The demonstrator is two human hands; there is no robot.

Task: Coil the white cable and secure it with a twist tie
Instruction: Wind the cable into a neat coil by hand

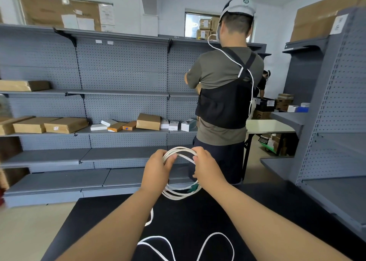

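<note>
On my feed, the left hand (158, 167) and the right hand (206, 165) both curl their fingers around the top of the thin white braided cable (179, 196). They grip its several round loops, upright above the far edge of the matte black table (198, 221). The loose tail trails onto the table. A small green piece (195, 188) sits against the coil below the right wrist.

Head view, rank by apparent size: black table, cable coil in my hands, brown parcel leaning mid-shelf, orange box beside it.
1. black table
2. cable coil
3. brown parcel
4. orange box
The coil is nearer the camera, so its rank over the parcel is unsure.
</note>
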